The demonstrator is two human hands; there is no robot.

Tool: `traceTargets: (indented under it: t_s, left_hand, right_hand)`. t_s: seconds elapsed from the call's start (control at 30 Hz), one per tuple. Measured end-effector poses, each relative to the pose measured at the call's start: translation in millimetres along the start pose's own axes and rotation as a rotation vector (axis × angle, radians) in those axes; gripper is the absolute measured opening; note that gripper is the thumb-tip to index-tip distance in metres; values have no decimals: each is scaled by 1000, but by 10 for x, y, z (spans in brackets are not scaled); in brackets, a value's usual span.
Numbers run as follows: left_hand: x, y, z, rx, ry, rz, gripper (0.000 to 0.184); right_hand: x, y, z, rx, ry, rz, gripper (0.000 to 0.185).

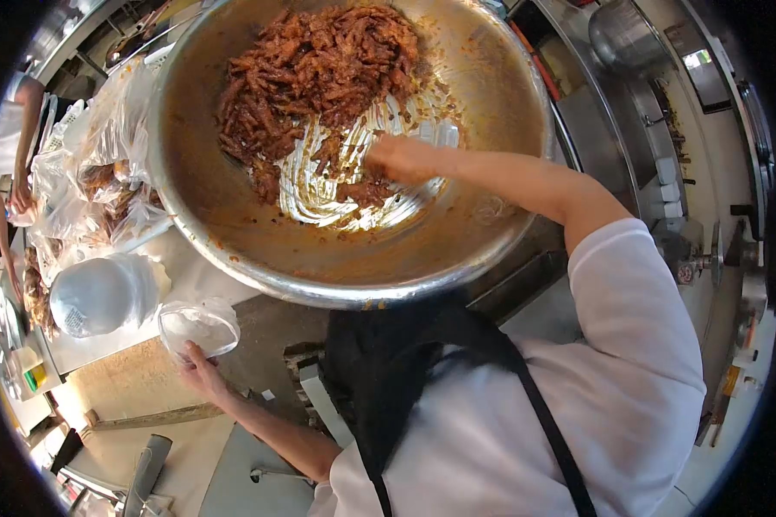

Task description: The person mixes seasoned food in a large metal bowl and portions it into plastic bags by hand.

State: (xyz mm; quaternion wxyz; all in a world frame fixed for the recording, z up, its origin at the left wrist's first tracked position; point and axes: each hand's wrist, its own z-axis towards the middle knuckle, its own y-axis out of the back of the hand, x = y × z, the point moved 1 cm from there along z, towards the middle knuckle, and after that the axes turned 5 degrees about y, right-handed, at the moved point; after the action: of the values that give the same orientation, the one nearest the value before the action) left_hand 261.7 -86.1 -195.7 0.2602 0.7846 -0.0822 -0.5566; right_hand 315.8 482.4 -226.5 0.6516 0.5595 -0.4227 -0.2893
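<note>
Toward the far left inside the wide metal basin (276, 254) lies a heap of reddish-brown pieces that look like sauced chicken feet (319, 69), with a smaller clump (366, 191) nearer the middle of the floor. The right hand (401, 159) reaches in from the right and meets the far right edge of that clump; its fingers look curled, but I cannot tell whether they hold any pieces. The left hand (200, 370), outside and to the near left, grips a clear plastic bowl (200, 323) by its near edge, thumb against the wall. Just beyond it sits a stack of plastic bowls (95, 297), and farther left are filled clear plastic bags (103, 172).

The pieces shine with sauce, so they should be slick, soft-skinned and apt to tangle; a loose scoop from beneath would likely serve better than a fingertip pinch. The bowl appears light and thin-walled, easily bent, and best held low around its side.
</note>
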Motion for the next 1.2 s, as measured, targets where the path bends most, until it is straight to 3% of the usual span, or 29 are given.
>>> traceTargets:
  t_s: [0.07, 0.13, 0.2, 0.3, 0.37, 0.4, 0.47, 0.5, 0.57, 0.6, 0.63, 0.67, 0.73, 0.8, 0.87, 0.9, 0.93, 1.0, 1.1, 1.2]
  left_hand:
    - [-222, -86, -111, -8, -16, 16, 43]
    - [-305, -139, -144, -34, -40, -35, 43]
    - [-316, -179, -96, -61, -91, -156, 43]
    - [-255, -167, 61, -27, -256, -23, 40]
    - [-468, -205, 16, -26, -111, 127, 39]
    - [-541, -204, -5, -24, -39, 205, 39]
    - [-511, -137, -48, -84, -110, 179, 39]
    - [-500, -104, -55, -118, -146, 163, 39]
    - [-507, -101, -114, -222, -183, 163, 39]
    - [-488, -108, -143, -273, -197, 160, 39]
    - [-422, -97, -134, -256, -227, 163, 40]
    - [-334, -91, -95, -243, -262, 161, 40]
    - [-357, -113, -99, -204, -253, 158, 40]
    - [-547, -166, -204, -154, -168, 155, 40]
    - [-455, -257, -85, -144, -249, 103, 39]
    - [-432, -299, -49, -141, -286, 79, 38]
    - [-551, -312, -94, -126, -236, 144, 38]
    - [-855, -310, -223, -106, -132, 277, 37]
    - [-784, -334, -112, -122, -244, 189, 37]
    - [-567, -166, 34, -110, -340, 252, 38]
  right_hand:
    - [93, 11, 30, 163, -93, -43, 40]
    - [-32, 132, 321, 236, -535, 162, 40]
    - [-59, 167, 487, 79, -403, 104, 42]
    - [21, 70, 849, -27, -144, -63, 47]
    - [0, -202, 965, -13, 61, -251, 52]
    - [61, -228, 926, -22, 12, -268, 55]
    - [270, -250, 785, -32, -72, -306, 61]
    - [325, -267, 664, -3, -115, -148, 61]
    - [830, 111, 469, 341, -382, 137, 68]
    - [900, -97, 250, 286, -305, 197, 79]
    - [1165, 107, 122, 375, -276, 243, 78]
    - [1184, -170, -62, 422, -420, 343, 69]
    - [1259, 99, 44, 578, -555, 384, 58]
    - [1458, 260, 289, 426, -493, 534, 52]
    - [1586, 60, 612, 180, -405, 585, 49]
    - [1538, -111, 833, 315, -438, 606, 48]
    - [1669, 382, 982, 318, -463, 796, 42]
    - [1675, 385, 1172, 120, -508, 1478, 35]
    - [1566, 748, 1038, 91, -785, 2215, 33]
    - [1023, 795, 600, 70, -759, 2201, 39]
